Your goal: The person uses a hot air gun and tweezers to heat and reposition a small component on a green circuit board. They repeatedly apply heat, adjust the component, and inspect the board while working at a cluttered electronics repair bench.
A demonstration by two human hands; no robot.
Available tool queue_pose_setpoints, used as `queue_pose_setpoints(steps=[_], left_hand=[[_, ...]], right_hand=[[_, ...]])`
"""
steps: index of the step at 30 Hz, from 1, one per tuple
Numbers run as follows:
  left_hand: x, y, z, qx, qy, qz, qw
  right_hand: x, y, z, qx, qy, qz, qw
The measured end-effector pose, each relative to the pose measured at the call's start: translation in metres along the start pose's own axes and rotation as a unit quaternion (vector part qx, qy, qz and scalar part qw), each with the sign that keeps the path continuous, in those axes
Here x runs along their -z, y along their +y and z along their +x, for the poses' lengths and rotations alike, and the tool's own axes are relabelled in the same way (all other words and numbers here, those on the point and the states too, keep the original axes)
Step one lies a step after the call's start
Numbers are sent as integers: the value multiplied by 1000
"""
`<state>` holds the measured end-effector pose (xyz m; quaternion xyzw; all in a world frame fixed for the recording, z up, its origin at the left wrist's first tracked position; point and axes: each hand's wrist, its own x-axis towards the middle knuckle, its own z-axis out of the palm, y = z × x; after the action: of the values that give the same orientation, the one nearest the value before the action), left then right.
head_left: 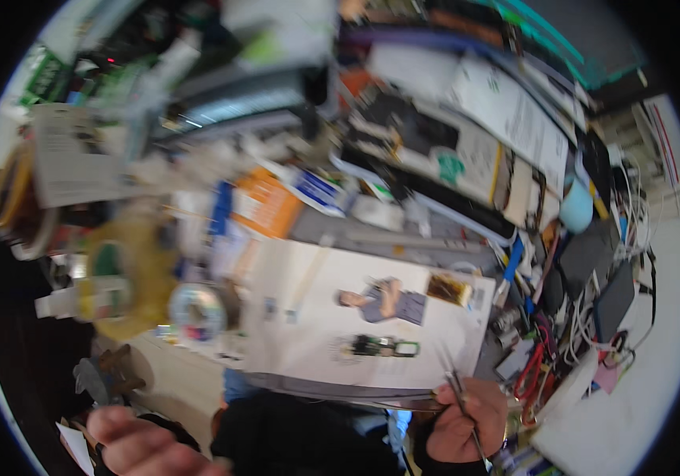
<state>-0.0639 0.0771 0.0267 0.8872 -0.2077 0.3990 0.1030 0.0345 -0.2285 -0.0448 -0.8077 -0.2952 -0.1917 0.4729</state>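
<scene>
My right hand (467,420), at the lower right, is closed around a pair of metal tweezers (457,389), whose tips point up over the edge of a white printed sheet (316,282). A small green and black circuit board (385,347) lies on the sheet, left of the tweezer tips and apart from them. My left hand (145,448) is at the lower left, off the table and blurred. Its fingers are loosely bent, with the thumb apart, and nothing shows in them. A picture of a person is printed on the sheet.
Left of the sheet stand a round spool (197,312) and a yellow roll (138,266). An orange packet (265,204) lies behind it. Disassembled device parts (427,139) are piled at the back. Red-handled pliers (530,373), cables (586,317) and a light-blue rounded object (576,204) crowd the right.
</scene>
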Motion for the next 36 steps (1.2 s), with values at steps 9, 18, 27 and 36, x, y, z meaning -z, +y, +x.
queue_pose_setpoints(steps=[9,18,27,36], left_hand=[[218,-179,-29,316,233,195,899],[197,-435,-89,621,74,-230,745],[99,-480,-37,532,-75,-249,806],[68,-500,-33,494,-95,-240,830]], right_hand=[[14,-21,-3,-240,-30,393,887],[-120,-171,275,266,-109,-275,918],[-348,-200,359,433,-100,-463,767],[-381,-198,378,375,-91,-534,752]])
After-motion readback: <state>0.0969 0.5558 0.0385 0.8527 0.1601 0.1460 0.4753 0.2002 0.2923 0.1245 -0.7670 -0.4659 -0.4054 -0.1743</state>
